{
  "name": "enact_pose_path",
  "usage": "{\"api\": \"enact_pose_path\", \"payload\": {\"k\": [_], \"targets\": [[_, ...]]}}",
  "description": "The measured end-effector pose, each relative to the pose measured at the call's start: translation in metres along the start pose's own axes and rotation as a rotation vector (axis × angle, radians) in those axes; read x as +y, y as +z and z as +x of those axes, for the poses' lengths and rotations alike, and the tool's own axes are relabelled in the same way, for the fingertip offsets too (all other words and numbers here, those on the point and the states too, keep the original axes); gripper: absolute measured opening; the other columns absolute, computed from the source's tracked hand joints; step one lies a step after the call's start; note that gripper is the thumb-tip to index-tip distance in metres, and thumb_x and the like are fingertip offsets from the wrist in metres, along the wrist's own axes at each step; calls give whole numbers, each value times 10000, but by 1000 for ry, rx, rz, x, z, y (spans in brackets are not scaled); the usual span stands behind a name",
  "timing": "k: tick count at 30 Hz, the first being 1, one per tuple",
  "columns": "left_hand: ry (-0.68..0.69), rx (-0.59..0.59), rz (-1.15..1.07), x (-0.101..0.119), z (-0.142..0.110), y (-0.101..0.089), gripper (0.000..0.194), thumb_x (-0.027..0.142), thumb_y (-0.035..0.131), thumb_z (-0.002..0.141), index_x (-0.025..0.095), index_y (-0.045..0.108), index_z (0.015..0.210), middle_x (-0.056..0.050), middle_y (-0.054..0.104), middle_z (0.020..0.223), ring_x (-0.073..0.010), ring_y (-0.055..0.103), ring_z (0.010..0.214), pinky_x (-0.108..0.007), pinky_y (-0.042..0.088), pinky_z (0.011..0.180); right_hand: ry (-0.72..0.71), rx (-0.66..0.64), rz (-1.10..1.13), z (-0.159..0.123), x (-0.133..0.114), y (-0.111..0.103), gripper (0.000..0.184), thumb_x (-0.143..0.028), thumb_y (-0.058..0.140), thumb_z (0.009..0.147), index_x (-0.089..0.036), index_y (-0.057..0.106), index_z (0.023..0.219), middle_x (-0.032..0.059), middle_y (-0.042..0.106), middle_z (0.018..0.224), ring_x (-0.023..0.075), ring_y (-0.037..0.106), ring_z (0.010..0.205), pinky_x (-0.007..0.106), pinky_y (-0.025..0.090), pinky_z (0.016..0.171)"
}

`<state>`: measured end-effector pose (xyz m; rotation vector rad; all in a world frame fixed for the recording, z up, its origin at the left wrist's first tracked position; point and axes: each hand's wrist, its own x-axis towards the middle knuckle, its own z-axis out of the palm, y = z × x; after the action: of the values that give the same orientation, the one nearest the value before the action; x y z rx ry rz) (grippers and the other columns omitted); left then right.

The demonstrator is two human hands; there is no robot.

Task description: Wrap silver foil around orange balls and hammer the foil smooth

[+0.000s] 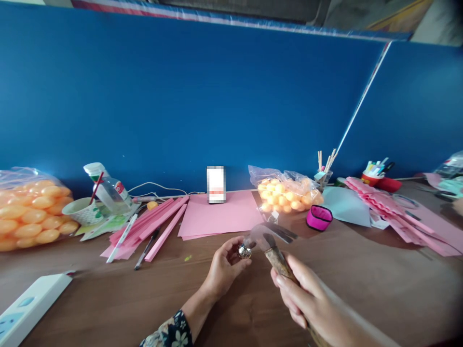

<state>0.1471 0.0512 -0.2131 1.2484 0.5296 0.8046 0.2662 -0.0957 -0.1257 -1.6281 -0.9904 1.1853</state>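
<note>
My left hand [223, 271] pinches a small, shiny silver ball [244, 251] between thumb and fingers, low over the brown table. What kind of ball it is, I cannot make out. My right hand [297, 291] is wrapped around the wooden handle of a claw hammer [265, 237]. The hammer's face is right beside the ball, its claw pointing right; whether the two touch, I cannot tell. Beyond both hands lie pink paper sheets [220, 217], with a blurred-out phone [216, 185] standing on them.
Bags of orange balls stand at left [34, 212] and back right [285, 193]. Pink paper strips [152, 221], pens, a paper cup [82, 212] and a plastic bottle [108, 190] are left. A magenta band [319, 218] lies right; a power strip [34, 306] sits front left.
</note>
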Motion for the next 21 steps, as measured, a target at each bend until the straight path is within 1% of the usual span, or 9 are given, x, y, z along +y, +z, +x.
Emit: {"api": "enact_pose_path", "payload": {"k": [3,5,7,8,11,16,19,21], "targets": [[9,-28,-19,-5,0,-2,454,137,736,596,145,592,1027,-98,676,1025,-230,620,957,-355,476,865,32,-4,-6,1,1,2,372,-526,436,830,-213,426,1032,-46,449,648,66,354,454,191,314,422],[14,-34,-20,-5,0,-2,451,125,733,597,143,596,1026,-94,680,1017,-232,622,949,-363,473,870,33,-48,0,0,-2,1,342,-509,443,835,-209,431,996,-50,441,639,62,347,450,189,313,424],[16,-38,-9,-4,0,-2,449,120,731,598,145,602,1027,-97,676,1037,-237,613,971,-368,463,885,3,-81,-2,0,-4,-1,311,-500,421,851,-202,439,936,-59,419,604,63,343,449,191,321,436],[17,-42,-2,-3,0,-1,452,118,727,602,150,602,1035,-99,670,1058,-238,607,988,-369,458,893,-16,-81,-11,0,-5,-2,302,-495,404,861,-199,441,908,-65,405,582,63,341,446,193,326,442],[12,-54,4,0,0,0,464,119,722,610,164,600,1055,-101,656,1097,-236,600,1005,-367,455,896,-36,-24,-39,1,-4,-3,297,-489,378,875,-199,444,875,-76,376,542,64,332,435,193,327,443],[-10,-50,10,-1,0,0,468,132,732,595,146,605,1046,-102,678,1034,-245,617,962,-380,464,881,-11,-88,-3,3,4,-2,303,-484,396,869,-192,459,915,-67,393,578,60,342,450,187,338,442],[5,-56,-5,1,-1,1,532,121,721,603,164,560,1108,-108,645,1106,-243,593,1018,-379,448,905,-41,-40,-26,2,5,-2,323,-491,364,877,-187,460,927,-67,383,565,63,337,449,192,347,446],[14,-54,-15,3,-1,3,588,111,712,608,178,514,1157,-114,621,1143,-239,581,1041,-369,450,901,-28,-22,-47,1,3,-1,326,-502,373,869,-195,452,945,-66,391,568,68,344,452,196,354,450]]}}
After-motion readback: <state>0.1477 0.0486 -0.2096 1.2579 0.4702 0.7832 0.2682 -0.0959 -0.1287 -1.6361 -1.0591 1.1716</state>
